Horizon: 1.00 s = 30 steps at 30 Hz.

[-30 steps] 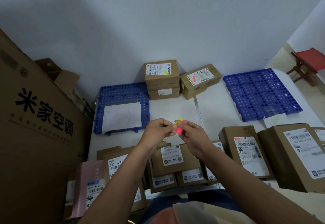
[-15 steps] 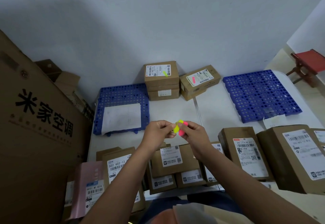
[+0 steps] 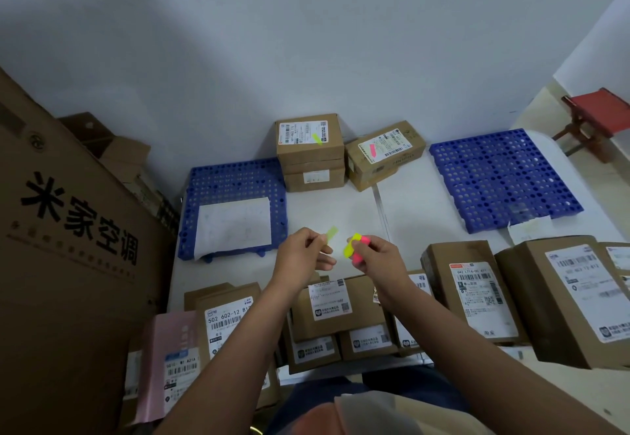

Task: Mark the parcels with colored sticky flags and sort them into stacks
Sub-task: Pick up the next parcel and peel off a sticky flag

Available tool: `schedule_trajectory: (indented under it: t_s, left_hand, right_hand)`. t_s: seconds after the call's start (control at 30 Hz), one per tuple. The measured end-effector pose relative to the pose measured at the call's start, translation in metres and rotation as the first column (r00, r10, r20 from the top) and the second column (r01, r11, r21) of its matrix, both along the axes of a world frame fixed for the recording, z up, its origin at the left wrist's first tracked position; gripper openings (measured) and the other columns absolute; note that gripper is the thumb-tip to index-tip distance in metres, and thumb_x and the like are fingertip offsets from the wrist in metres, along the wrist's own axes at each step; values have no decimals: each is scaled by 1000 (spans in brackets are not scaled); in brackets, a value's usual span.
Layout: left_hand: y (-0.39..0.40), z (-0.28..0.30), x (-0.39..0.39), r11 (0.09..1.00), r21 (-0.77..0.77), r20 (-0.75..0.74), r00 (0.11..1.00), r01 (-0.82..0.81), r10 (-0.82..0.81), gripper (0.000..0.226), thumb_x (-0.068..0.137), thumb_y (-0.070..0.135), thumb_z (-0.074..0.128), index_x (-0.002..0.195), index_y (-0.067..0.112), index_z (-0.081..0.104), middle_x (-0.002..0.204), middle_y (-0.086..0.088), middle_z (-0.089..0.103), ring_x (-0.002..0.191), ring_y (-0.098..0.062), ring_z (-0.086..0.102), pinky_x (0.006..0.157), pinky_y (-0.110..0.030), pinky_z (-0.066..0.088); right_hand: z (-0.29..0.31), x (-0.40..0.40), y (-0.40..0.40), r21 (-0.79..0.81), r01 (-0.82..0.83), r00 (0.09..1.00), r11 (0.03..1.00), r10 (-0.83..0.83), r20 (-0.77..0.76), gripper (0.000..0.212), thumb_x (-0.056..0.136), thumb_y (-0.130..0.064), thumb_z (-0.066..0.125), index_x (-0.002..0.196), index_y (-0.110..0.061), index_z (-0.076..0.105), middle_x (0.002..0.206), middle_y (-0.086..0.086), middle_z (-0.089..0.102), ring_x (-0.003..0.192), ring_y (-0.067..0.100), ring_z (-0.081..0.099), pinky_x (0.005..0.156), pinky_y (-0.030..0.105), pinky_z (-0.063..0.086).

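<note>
Centre frame: left hand (image 3: 303, 257) pinching a single yellow-green flag (image 3: 330, 232), apart from the right hand (image 3: 378, 260), which grips a yellow-and-pink flag pad (image 3: 354, 250). Upper centre, against the wall: stack of brown parcels (image 3: 309, 151) with a green flag on top, touching a tilted parcel (image 3: 383, 153) bearing a pink flag; blue perforated mats at left (image 3: 235, 178) and right (image 3: 501, 175) on the white surface (image 3: 419, 216). Lower frame: row of labelled unflagged parcels (image 3: 474, 291), a pink pouch (image 3: 167, 359) at lower left, a large printed carton (image 3: 68, 247) at left edge.
</note>
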<state>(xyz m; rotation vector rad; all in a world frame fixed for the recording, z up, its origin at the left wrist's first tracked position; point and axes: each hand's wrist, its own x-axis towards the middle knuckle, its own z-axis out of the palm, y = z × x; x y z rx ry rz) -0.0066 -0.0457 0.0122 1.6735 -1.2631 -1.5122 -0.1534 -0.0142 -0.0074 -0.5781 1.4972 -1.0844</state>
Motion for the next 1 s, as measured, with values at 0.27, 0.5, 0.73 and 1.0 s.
schedule_trajectory:
  t_s: [0.27, 0.5, 0.73, 1.0]
  left_hand:
    - [3, -31, 17, 886, 298, 325, 835, 355, -444, 18, 93, 19, 65, 87, 2, 70, 79, -10, 73, 67, -14, 71, 69, -25, 60]
    - [4, -50, 17, 792, 440, 416, 685, 424, -598, 17, 91, 19, 67, 94, 4, 74, 91, -10, 76, 87, -21, 73, 88, -37, 58]
    - [3, -57, 12, 792, 453, 482, 635, 409, -603, 13, 88, 17, 68, 90, 6, 74, 89, -11, 75, 83, -23, 73, 85, -41, 59]
    - [2, -61, 8, 766, 463, 595, 485, 445, -641, 23, 87, 28, 68, 98, 8, 71, 95, -8, 71, 87, -22, 69, 79, -35, 58]
  right_hand:
    - [-30, -14, 17, 211, -164, 986, 964, 151, 78, 13, 94, -2, 56, 90, -3, 69, 95, 16, 69, 93, 26, 62, 81, 34, 55]
    - [-49, -13, 31, 299, -400, 901, 866, 432, -47, 20, 95, -14, 57, 86, -16, 74, 110, 7, 67, 110, 26, 60, 100, 45, 50]
    - [-46, -7, 30, 291, -495, 850, 819, 526, -35, 17, 95, -22, 59, 101, -15, 73, 108, 5, 69, 104, 21, 63, 96, 36, 52]
    - [-41, -5, 24, 308, -574, 806, 759, 590, 48, 9, 97, -17, 56, 102, -14, 64, 97, 1, 66, 87, 10, 61, 72, 19, 51]
